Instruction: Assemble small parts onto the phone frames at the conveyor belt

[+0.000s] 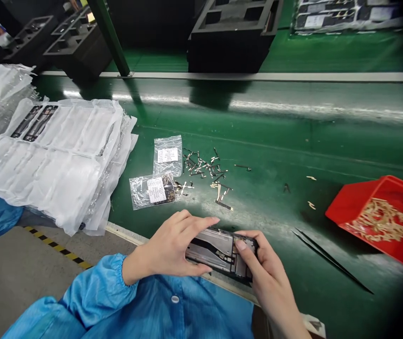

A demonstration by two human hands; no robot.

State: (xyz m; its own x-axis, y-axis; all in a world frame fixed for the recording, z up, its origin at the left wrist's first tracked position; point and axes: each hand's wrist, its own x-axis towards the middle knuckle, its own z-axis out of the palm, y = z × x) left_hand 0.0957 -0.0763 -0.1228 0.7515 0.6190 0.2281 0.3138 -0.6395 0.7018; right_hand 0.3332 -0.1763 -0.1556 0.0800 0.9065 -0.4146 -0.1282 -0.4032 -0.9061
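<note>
A phone mid-frame (212, 249), with its inside facing up and a black flex cable along it, lies between my hands at the bench's front edge. My left hand (175, 245) spans its left end, thumb and fingers along the two long edges. At the other end, my right hand (267, 263) grips the frame, thumb pressed on its top face and fingers round the far side. Just beyond are loose small flex cables (204, 167) in a scattered pile. Two labelled clear bags (168, 155) lie left of them; the nearer holds small dark parts.
Stacked white plastic trays (56, 165) stand at the left, with dark parts in two slots. On the right lie black tweezers (332, 259) and a red scoop-shaped bin (349, 202) of small tan pieces. Black foam boxes (229, 52) sit behind, near a green post (109, 37).
</note>
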